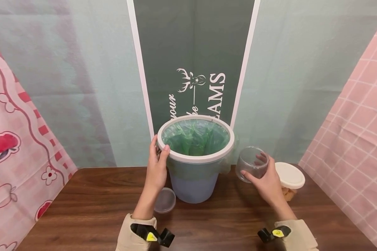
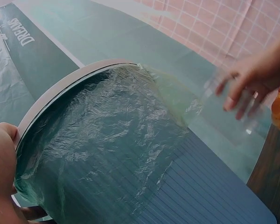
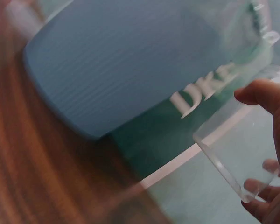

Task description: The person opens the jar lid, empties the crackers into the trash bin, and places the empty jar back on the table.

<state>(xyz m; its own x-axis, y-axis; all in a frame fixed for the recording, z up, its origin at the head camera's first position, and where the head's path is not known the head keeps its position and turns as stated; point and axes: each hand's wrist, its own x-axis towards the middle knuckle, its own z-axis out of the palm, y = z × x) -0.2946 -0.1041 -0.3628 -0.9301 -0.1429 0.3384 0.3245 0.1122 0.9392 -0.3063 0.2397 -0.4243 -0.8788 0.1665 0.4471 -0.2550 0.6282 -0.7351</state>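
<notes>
A blue trash bin (image 1: 193,184) with a white rim and a green plastic liner (image 1: 196,137) is at the middle of the wooden table. My left hand (image 1: 157,170) grips the bin's rim on its left side, thumb at the top edge and fingers around the outside. To the right of the bin, my right hand (image 1: 268,181) holds a clear, lidless jar (image 1: 251,163) above the table. In the right wrist view, thumb and fingers lie on opposite sides of the jar (image 3: 242,140). Nothing shows inside the jar.
A round clear lid or shallow tub (image 1: 165,200) lies left of the bin, beside my left forearm. Behind my right hand stands a jar (image 1: 290,176) with a white lid and orange pieces inside. Cloth backdrops (image 1: 91,87) enclose the table's back and sides.
</notes>
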